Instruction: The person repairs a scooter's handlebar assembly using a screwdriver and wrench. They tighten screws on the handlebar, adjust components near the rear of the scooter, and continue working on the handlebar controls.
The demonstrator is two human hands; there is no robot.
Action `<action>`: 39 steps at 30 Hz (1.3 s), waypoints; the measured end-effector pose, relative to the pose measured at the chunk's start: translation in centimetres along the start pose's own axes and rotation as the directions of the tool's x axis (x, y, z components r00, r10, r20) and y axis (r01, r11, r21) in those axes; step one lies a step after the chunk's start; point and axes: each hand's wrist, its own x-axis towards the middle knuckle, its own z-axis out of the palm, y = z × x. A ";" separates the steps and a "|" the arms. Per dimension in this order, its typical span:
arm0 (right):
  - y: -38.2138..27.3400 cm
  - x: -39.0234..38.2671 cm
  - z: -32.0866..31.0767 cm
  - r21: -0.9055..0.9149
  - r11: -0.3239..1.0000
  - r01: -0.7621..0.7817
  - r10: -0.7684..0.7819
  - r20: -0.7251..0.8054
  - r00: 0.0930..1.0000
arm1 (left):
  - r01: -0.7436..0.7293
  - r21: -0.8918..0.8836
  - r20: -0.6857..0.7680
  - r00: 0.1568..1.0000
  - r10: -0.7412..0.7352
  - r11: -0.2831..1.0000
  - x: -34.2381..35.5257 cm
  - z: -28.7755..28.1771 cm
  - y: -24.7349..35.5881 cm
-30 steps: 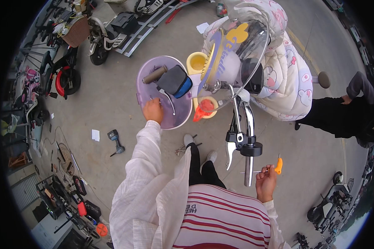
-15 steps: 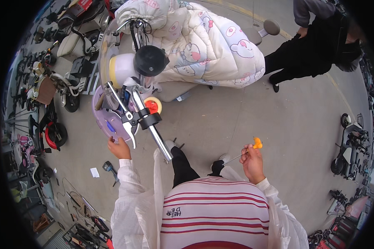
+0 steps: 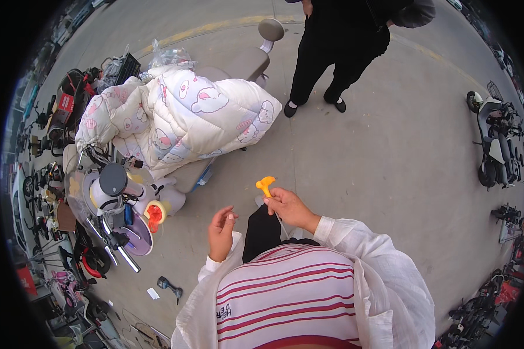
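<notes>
My right hand [image 3: 286, 207] grips a hex key with a yellow T-handle [image 3: 266, 184]; its shaft points down over my black trousers. Beside it my left hand [image 3: 221, 232] is raised with fingers loosely apart, holding nothing visible. To their left stands a scooter: its chrome handlebar [image 3: 128, 260] crosses near a lilac bucket [image 3: 140, 241], next to a cream cup holder with a red item [image 3: 155, 217]. A padded cartoon-print quilt [image 3: 198, 119] covers part of the scooter, whose seat [image 3: 241, 64] shows behind it.
A co-worker in black [image 3: 343, 43] stands at the top, feet near the scooter's seat. A cordless drill [image 3: 169, 288] and a white paper [image 3: 153, 294] lie on the floor. Parked scooters line both sides, one [image 3: 495, 145] at right.
My view has swung right. My left hand has left the lilac bucket and moved toward my right hand, which has risen inward with the hex key, now gripped by its yellow handle.
</notes>
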 end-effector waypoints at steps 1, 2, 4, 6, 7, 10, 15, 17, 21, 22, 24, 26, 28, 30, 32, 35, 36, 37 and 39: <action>1.1 2.0 -1.2 0.028 0.999 0.043 -0.043 -0.019 0.999 | -0.034 0.005 0.028 0.999 0.034 0.999 2.1 1.8 1.3; 2.1 3.9 -2.6 0.056 0.995 0.088 -0.086 -0.042 0.995 | -0.068 0.009 0.059 0.996 0.067 0.998 4.5 3.3 2.5; 2.3 7.0 -6.1 0.030 0.998 0.052 -0.051 -0.053 0.997 | -0.059 0.063 0.088 0.995 0.053 0.996 9.8 5.2 3.0; 1.1 9.7 -10.3 0.053 0.997 -0.053 0.055 -0.029 0.998 | -0.065 0.096 0.109 0.993 0.054 0.993 16.0 7.3 3.2; 1.8 11.4 -12.6 0.070 0.993 -0.098 0.102 -0.052 0.993 | -0.072 0.107 0.124 0.991 0.059 0.992 19.8 8.6 3.1; 0.2 15.9 -19.7 0.132 0.959 -0.252 0.274 -0.195 0.942 | -0.058 0.130 0.162 0.986 0.037 0.990 28.8 13.6 2.1; 1.8 26.1 -30.2 0.164 0.929 -0.331 0.365 -0.286 0.886 | -0.054 0.206 0.280 0.960 -0.006 0.977 42.2 22.4 3.0; 3.6 30.8 -33.4 0.122 0.929 -0.350 0.370 -0.246 0.896 | -0.017 0.237 0.314 0.948 -0.060 0.971 46.9 24.5 0.5; 6.9 39.7 -37.6 0.099 0.870 -0.483 0.493 -0.171 0.853 | -0.042 0.413 0.309 0.946 -0.097 0.910 52.7 27.3 -1.4; 8.2 41.8 -38.8 0.120 0.852 -0.510 0.521 -0.088 0.849 | 0.022 0.433 0.288 0.944 -0.161 0.901 53.5 27.5 -2.4; 10.5 45.2 -41.0 0.077 0.839 -0.538 0.543 -0.084 0.835 | 0.108 0.493 0.234 0.939 -0.251 0.863 55.3 28.2 -3.4; 10.9 47.8 -43.5 -0.098 0.801 -0.590 0.589 -0.039 0.807 | 0.149 0.469 0.131 0.963 -0.236 0.871 55.8 28.8 -7.6; 11.4 50.6 -46.1 -0.193 0.792 -0.580 0.585 -0.036 0.811 | 0.234 0.477 0.058 0.953 -0.297 0.847 57.1 29.4 -10.9; 12.4 54.0 -48.4 -0.293 0.774 -0.562 0.570 -0.066 0.819 | 0.296 0.488 -0.020 0.944 -0.328 0.821 59.3 30.4 -15.8; 14.9 57.8 -50.5 -0.303 0.777 -0.552 0.546 -0.111 0.830 | 0.342 0.495 -0.051 0.929 -0.366 0.799 61.6 30.9 -21.5; 23.9 64.3 -55.0 -0.534 0.754 -0.384 0.366 -0.144 0.919 | 0.372 0.595 0.022 0.879 -0.477 0.713 66.5 31.2 -28.8; 32.3 66.5 -58.5 -0.531 0.793 -0.298 0.192 -0.245 0.950 | 0.341 0.628 0.077 0.867 -0.492 0.699 69.1 32.2 -30.9; 30.1 67.9 -56.5 -0.652 0.681 -0.335 0.188 -0.286 0.940 | 0.364 0.613 0.042 0.871 -0.489 0.701 69.2 31.2 -34.0; 29.0 70.3 -55.2 -0.675 0.602 -0.426 0.265 -0.335 0.904 | 0.401 0.613 0.041 0.844 -0.534 0.681 70.9 30.6 -39.1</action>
